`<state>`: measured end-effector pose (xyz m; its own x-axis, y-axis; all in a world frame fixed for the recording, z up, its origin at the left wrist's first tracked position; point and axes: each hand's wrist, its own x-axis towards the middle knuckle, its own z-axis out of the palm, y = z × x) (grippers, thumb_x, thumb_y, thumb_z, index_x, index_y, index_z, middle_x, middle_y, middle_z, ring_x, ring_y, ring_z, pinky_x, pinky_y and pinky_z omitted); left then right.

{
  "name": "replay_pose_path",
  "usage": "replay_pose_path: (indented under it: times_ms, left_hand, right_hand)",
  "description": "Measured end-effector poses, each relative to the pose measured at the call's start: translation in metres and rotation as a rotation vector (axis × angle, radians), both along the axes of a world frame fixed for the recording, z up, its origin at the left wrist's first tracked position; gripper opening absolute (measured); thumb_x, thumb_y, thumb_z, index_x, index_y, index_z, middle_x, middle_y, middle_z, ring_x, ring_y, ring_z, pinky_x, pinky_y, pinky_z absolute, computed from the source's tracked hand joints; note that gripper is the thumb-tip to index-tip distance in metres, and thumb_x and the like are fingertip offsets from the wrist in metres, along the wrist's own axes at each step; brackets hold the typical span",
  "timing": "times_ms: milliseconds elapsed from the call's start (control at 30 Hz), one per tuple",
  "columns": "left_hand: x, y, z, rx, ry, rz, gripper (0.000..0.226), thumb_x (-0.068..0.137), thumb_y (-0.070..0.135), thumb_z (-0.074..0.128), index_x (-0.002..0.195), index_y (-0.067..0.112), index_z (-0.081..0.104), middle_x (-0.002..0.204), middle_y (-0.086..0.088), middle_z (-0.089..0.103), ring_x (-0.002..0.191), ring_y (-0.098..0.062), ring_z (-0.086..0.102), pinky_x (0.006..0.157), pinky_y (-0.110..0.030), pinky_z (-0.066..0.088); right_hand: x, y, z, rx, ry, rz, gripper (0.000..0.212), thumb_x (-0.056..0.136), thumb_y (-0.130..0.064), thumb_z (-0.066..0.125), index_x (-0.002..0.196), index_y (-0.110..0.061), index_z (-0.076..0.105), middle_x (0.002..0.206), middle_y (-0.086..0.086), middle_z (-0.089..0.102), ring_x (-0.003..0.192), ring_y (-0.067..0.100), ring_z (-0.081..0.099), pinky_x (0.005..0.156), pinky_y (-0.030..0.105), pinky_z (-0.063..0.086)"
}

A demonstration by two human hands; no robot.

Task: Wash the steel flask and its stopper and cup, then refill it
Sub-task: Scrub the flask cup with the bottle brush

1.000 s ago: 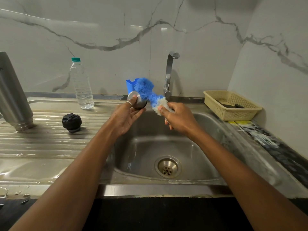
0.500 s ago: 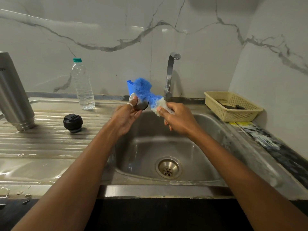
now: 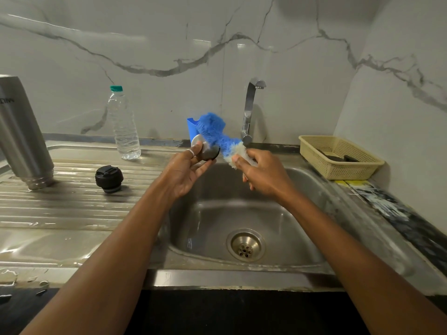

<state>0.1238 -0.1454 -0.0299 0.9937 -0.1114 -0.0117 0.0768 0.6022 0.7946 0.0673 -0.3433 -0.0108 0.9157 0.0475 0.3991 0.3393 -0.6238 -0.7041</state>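
My left hand [image 3: 187, 169] holds the small steel cup [image 3: 205, 149] on its side above the back of the sink basin. My right hand [image 3: 262, 171] grips the handle end of a blue and white bristle brush [image 3: 214, 131], and its blue bristles press against the cup's mouth. The steel flask [image 3: 23, 136] stands upside down on the draining board at the far left. Its black stopper [image 3: 108, 178] rests on the ridged board, to the right of the flask.
A clear plastic water bottle [image 3: 123, 126] with a green cap stands at the back of the draining board [image 3: 72, 209]. The tap [image 3: 250, 110] is behind the brush, no water running. A blue holder [image 3: 191, 128] sits behind the cup. A beige basket [image 3: 338, 157] is at the right.
The brush and cup shifted slightly as the bristles worked against the cup. Both hands stay above the back of the basin.
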Motion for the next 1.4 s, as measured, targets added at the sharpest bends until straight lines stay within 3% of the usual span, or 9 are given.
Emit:
replay_pose_path:
  times_ms: [133,267,400,533,733,900,1067,1200,1400]
  left_hand:
    - [-0.0008,-0.0020,0.0003,0.025,0.000,0.007,0.044,0.103,0.017,0.059,0.141,-0.003,0.047,0.119,-0.022,0.070,0.100,-0.031,0.075,0.092,-0.036,0.060]
    - [-0.0019,-0.0026,0.0027,-0.017,-0.035,-0.027,0.044,0.104,0.018,0.057,0.142,-0.001,0.047,0.127,-0.024,0.066,0.108,-0.032,0.072,0.091,-0.036,0.061]
    - [-0.0020,-0.0025,-0.0003,0.020,-0.073,-0.057,0.041,0.104,0.019,0.057,0.141,0.004,0.048,0.131,-0.024,0.063,0.110,-0.031,0.072,0.087,-0.036,0.062]
    - [-0.0023,-0.0006,-0.0016,0.119,-0.045,-0.043,0.044,0.102,0.031,0.061,0.137,0.008,0.053,0.128,-0.019,0.068,0.110,-0.025,0.072,0.081,-0.034,0.063]
    - [0.0018,-0.0021,-0.0019,0.134,-0.035,0.020,0.035,0.102,0.025,0.061,0.130,0.004,0.056,0.128,-0.013,0.069,0.109,-0.021,0.073,0.084,-0.032,0.062]
    - [0.0035,-0.0027,-0.0042,0.139,0.008,0.027,0.042,0.103,0.019,0.059,0.139,-0.002,0.051,0.129,-0.019,0.067,0.116,-0.027,0.069,0.095,-0.035,0.058]
    - [0.0015,-0.0031,0.0008,0.056,-0.008,-0.024,0.046,0.105,0.022,0.055,0.144,0.001,0.044,0.128,-0.022,0.064,0.119,-0.029,0.066,0.090,-0.033,0.060]
    - [0.0005,-0.0026,0.0003,0.024,-0.001,-0.024,0.048,0.104,0.019,0.056,0.146,0.004,0.040,0.129,-0.027,0.061,0.118,-0.034,0.066,0.092,-0.038,0.060]
    - [0.0025,0.0002,0.0019,-0.123,0.029,0.021,0.050,0.100,0.017,0.058,0.145,0.003,0.042,0.125,-0.023,0.061,0.108,-0.035,0.072,0.093,-0.045,0.060]
  right_hand:
    - [0.0036,-0.0011,-0.0034,-0.072,0.007,-0.099,0.029,0.101,-0.044,0.055,0.096,-0.019,0.069,0.075,0.002,0.070,0.060,0.014,0.065,0.062,0.031,0.052]
    - [0.0009,-0.0062,-0.0002,-0.004,0.001,-0.026,0.025,0.101,-0.043,0.056,0.098,-0.022,0.070,0.068,-0.002,0.068,0.047,0.003,0.059,0.049,0.017,0.046]
    - [0.0025,-0.0046,-0.0023,-0.038,-0.006,-0.081,0.027,0.101,-0.042,0.056,0.095,-0.020,0.070,0.069,-0.002,0.067,0.050,0.005,0.059,0.057,0.024,0.048]
    - [-0.0003,-0.0064,0.0034,0.009,-0.014,-0.018,0.021,0.102,-0.039,0.057,0.094,-0.023,0.067,0.065,-0.002,0.066,0.043,0.001,0.057,0.045,0.015,0.043]
    - [0.0022,-0.0071,-0.0022,-0.058,0.006,-0.036,0.026,0.101,-0.043,0.057,0.095,-0.020,0.069,0.067,-0.002,0.067,0.046,0.004,0.059,0.049,0.018,0.046]
    - [0.0055,-0.0033,-0.0044,-0.066,0.026,-0.085,0.026,0.101,-0.042,0.056,0.094,-0.020,0.069,0.068,-0.002,0.067,0.044,0.003,0.058,0.052,0.020,0.044]
    - [0.0021,-0.0057,0.0012,0.022,0.028,-0.050,0.029,0.102,-0.041,0.056,0.095,-0.017,0.071,0.063,-0.001,0.067,0.042,0.005,0.057,0.047,0.015,0.045]
    - [0.0041,-0.0032,-0.0041,-0.050,0.061,-0.121,0.031,0.102,-0.041,0.055,0.097,-0.015,0.070,0.067,0.000,0.069,0.044,0.006,0.060,0.050,0.019,0.043]
    - [0.0036,-0.0023,-0.0027,0.035,0.111,-0.028,0.031,0.102,-0.041,0.055,0.098,-0.015,0.071,0.064,-0.001,0.068,0.048,0.009,0.059,0.056,0.028,0.048]
